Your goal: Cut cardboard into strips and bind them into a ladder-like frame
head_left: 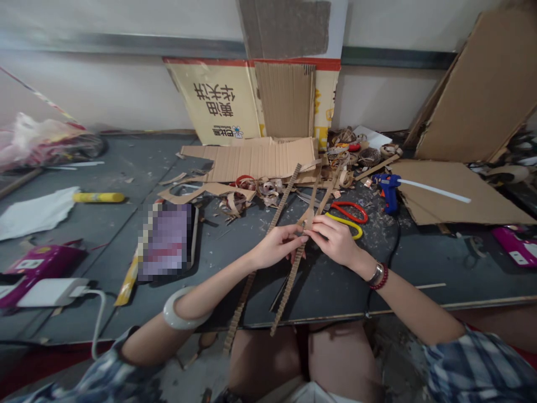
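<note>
My left hand (274,246) and my right hand (335,238) meet over the front of the table, fingers closed on thin cardboard strips. One corrugated cardboard strip (289,294) slants from the fingertips down towards the table's front edge. Smooth strips (328,193) run up and away from the hands. A longer corrugated strip (282,207) passes beneath my left wrist and hangs past the edge. The fingers hide the spot where the held pieces meet. Just beyond my right hand lie scissors (350,212) with one red and one yellow handle loop.
A blue glue gun (390,193) with a white glue stick lies at right beside a flat cardboard sheet (457,193). Cardboard scraps (255,159) and curled strips cover the back. At left are a phone (170,240), a yellow tube (98,197) and a white charger (54,292).
</note>
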`<act>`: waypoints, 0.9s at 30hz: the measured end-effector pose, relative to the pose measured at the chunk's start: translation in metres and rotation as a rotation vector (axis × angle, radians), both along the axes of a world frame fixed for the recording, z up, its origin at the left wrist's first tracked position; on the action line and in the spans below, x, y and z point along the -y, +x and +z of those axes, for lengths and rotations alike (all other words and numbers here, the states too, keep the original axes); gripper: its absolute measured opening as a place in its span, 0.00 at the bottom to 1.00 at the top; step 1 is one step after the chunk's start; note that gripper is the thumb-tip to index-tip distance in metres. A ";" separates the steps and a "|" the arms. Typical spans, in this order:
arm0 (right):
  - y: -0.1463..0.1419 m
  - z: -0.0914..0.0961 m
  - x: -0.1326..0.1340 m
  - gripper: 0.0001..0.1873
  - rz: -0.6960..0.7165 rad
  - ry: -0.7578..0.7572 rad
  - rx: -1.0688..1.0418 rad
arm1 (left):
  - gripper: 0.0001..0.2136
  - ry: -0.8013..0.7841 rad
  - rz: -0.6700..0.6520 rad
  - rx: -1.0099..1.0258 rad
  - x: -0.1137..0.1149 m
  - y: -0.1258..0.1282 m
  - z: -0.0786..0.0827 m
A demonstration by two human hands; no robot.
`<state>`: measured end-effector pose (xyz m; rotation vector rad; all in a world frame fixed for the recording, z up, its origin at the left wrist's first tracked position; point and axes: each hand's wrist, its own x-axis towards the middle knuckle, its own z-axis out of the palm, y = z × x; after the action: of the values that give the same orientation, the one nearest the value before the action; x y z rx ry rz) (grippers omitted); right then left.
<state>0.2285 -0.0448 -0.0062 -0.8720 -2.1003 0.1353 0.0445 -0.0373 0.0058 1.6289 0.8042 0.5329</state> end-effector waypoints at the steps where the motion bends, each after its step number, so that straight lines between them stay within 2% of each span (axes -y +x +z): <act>1: 0.000 0.000 0.000 0.08 -0.009 -0.001 0.009 | 0.12 0.007 -0.003 -0.001 0.000 0.000 0.000; 9: 0.000 0.003 0.000 0.07 -0.030 -0.025 -0.062 | 0.12 0.046 -0.027 -0.028 0.001 -0.001 0.002; 15: 0.000 0.006 -0.001 0.04 -0.015 -0.019 -0.060 | 0.12 0.092 0.023 -0.021 0.001 -0.001 0.001; 22: 0.002 0.002 -0.001 0.07 -0.002 -0.004 -0.005 | 0.14 0.084 0.025 -0.021 0.002 0.000 0.005; 27: 0.002 0.001 0.000 0.08 0.015 -0.001 0.022 | 0.15 0.029 0.004 -0.006 0.000 0.000 0.001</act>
<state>0.2305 -0.0445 -0.0056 -0.8618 -2.1277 0.1356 0.0444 -0.0377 0.0073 1.6568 0.8080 0.5454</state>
